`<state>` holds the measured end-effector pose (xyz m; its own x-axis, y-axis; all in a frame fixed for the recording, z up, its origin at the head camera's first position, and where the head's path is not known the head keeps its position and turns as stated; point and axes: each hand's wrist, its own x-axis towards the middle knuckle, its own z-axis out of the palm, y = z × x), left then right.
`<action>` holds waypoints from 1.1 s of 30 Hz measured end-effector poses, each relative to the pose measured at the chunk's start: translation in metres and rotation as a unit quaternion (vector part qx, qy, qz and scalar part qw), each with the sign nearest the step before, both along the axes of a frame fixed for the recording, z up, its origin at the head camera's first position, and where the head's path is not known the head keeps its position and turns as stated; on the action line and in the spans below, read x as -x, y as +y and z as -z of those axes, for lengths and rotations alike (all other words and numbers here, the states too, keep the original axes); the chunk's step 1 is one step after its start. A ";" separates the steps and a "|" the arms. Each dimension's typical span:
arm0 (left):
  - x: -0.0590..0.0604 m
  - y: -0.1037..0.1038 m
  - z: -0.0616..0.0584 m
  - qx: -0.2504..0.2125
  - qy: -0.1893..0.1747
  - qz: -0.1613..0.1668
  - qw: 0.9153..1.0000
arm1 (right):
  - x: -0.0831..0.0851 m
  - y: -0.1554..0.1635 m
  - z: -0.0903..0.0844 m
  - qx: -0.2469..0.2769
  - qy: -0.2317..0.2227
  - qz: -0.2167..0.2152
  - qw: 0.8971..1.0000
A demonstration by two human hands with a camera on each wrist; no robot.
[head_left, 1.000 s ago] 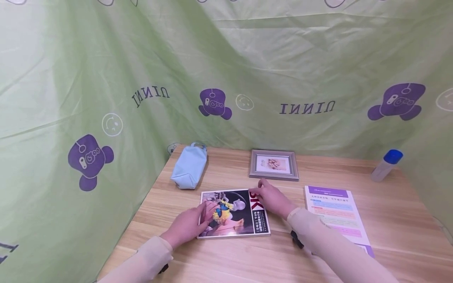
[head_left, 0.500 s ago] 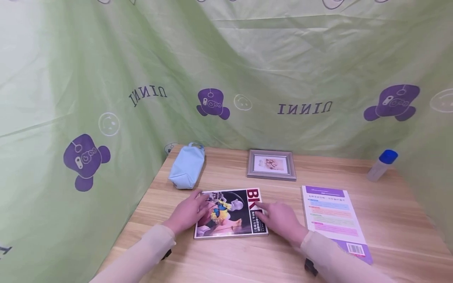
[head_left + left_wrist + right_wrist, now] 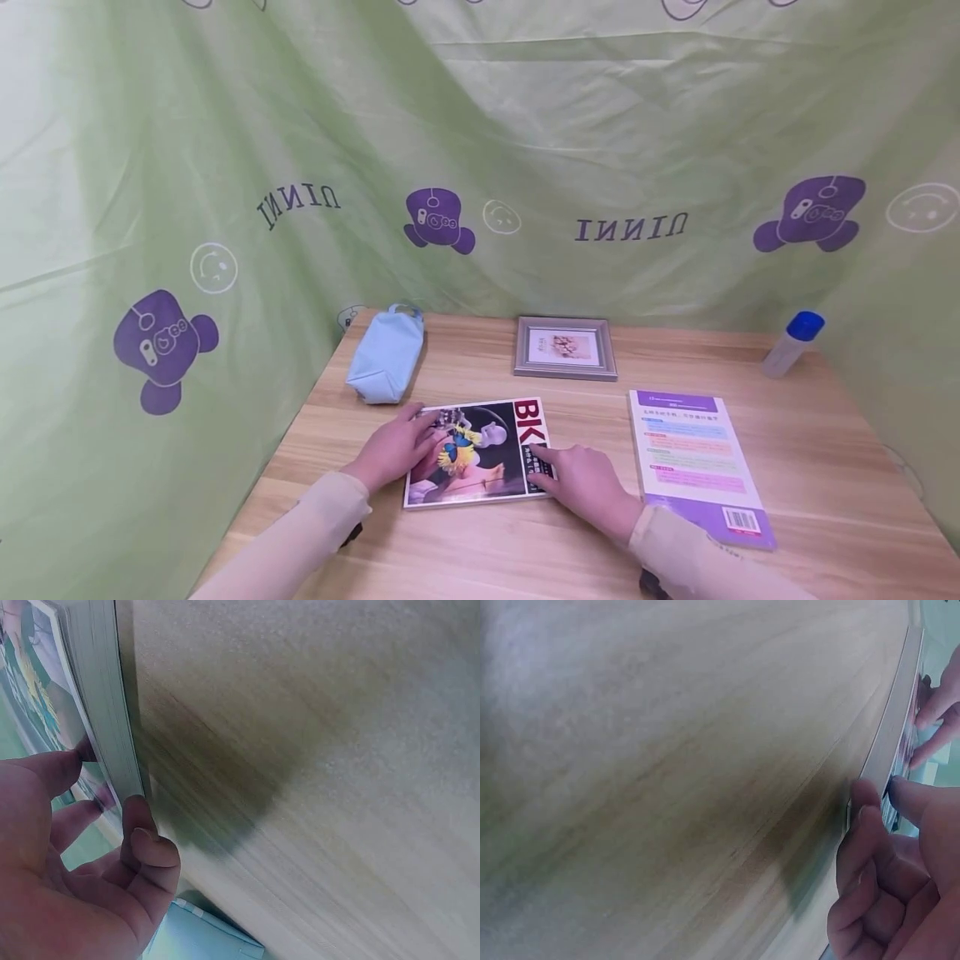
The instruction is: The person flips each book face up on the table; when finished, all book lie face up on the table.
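A book point(image 3: 472, 471) with a dark picture cover and red letters lies flat on the wooden table. At its left edge, my left hand point(image 3: 393, 446) has fingers over the cover. The left wrist view shows that thumb point(image 3: 64, 769) on the cover, with curled fingers point(image 3: 142, 832) against the page edges. My right hand point(image 3: 588, 487) is at the right edge, thumb and forefinger over the cover's dark title strip. In the right wrist view, its other fingers point(image 3: 862, 862) curl beside the book's edge.
A light blue pouch point(image 3: 386, 358) stands at the back left. Behind the book lies a silver picture frame point(image 3: 566, 372). To the right are a white and purple book point(image 3: 693, 458) and a clear bottle with a blue cap point(image 3: 804, 325). Green printed cloth point(image 3: 525, 150) surrounds the table.
My right hand has slid from the book's far right corner down along its right edge. The left hand has shifted toward the far left corner. The head view has turned slightly right.
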<state>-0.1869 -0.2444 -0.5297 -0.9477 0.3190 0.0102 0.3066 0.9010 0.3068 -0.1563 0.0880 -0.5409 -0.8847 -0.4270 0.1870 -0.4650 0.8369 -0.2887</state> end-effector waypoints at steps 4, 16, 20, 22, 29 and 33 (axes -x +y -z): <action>0.000 0.000 -0.001 0.001 -0.002 -0.002 1.000 | -0.001 -0.001 -0.001 0.002 -0.009 0.005 1.000; 0.000 -0.002 0.002 0.002 -0.007 -0.007 1.000 | -0.001 -0.001 -0.001 0.010 -0.030 0.008 0.999; 0.000 -0.002 0.003 0.001 -0.008 -0.011 1.000 | 0.000 0.000 -0.001 0.017 -0.041 0.011 0.999; -0.001 -0.001 0.002 0.002 -0.008 -0.013 1.000 | 0.001 0.000 -0.001 0.017 -0.041 0.012 0.999; -0.003 0.000 0.000 0.005 -0.011 -0.019 1.000 | 0.000 -0.001 -0.004 0.021 -0.036 0.011 0.999; -0.005 -0.002 0.001 0.012 -0.010 -0.020 1.000 | 0.001 -0.001 -0.004 0.016 -0.021 0.009 1.000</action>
<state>-0.1815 -0.2460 -0.5310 -0.9595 0.2813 -0.0153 0.2649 0.9192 0.2914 -0.1568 0.0869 -0.5372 -0.8995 -0.4053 0.1631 -0.4369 0.8347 -0.3351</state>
